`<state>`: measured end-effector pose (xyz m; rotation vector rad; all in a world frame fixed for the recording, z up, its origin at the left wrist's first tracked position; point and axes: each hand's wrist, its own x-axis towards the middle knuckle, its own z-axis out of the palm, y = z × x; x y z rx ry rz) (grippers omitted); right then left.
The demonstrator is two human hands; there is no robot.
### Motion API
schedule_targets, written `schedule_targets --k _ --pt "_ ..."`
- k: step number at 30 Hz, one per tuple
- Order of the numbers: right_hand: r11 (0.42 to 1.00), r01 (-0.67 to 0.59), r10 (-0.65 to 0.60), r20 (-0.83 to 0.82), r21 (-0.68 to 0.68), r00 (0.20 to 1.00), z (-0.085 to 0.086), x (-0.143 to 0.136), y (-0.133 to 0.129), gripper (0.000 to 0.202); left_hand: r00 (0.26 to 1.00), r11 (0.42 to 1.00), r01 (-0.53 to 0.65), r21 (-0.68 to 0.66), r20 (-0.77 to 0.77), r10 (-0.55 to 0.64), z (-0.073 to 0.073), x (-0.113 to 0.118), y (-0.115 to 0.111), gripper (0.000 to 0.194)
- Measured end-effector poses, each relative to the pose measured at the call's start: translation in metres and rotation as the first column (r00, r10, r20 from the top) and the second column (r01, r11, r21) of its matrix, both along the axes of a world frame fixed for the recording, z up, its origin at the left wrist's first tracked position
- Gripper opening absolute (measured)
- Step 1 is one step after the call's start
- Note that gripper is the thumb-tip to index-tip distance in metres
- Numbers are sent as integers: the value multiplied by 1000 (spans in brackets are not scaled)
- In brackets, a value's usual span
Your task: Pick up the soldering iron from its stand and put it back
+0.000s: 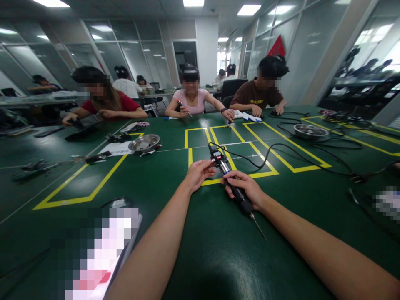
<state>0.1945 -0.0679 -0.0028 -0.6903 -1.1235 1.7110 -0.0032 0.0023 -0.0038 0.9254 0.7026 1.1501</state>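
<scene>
A black and silver electric screwdriver (240,196) lies slantwise in front of me, its thin bit pointing back toward me and to the right. My right hand (245,187) is wrapped around its black body. At the far end, where the cable (265,160) comes out, my left hand (201,173) has its thumb and fingertips closed against the tool's end. Part of that grip is hidden. Beneath both hands is the green table (206,233), marked with yellow tape (215,181).
Metal bowls stand left (144,143) and right (311,131). Black cables (353,177) tangle on the right. A pixelated bright object (106,250) lies near my left forearm. Across the table sit three people; the middle one holds a screwdriver (187,111). White gloves (250,116) lie there.
</scene>
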Motion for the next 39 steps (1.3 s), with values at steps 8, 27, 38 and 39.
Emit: schedule_targets --k 8,27,38,39 --pt "1000 -2 2 -1 14 1000 1 0 -1 20 1000 1000 13 6 -22 -13 -2 0 1 23" --pt "995 -90 90 6 46 996 0 4 0 17 984 981 174 89 -43 -171 -3 -6 0 41" --pt "997 -63 62 14 39 998 -1 4 1 19 984 981 162 104 -90 -153 1 -1 -3 39" --pt "997 -63 62 14 36 998 -1 4 1 20 985 984 150 100 -97 -141 1 -1 -3 38"
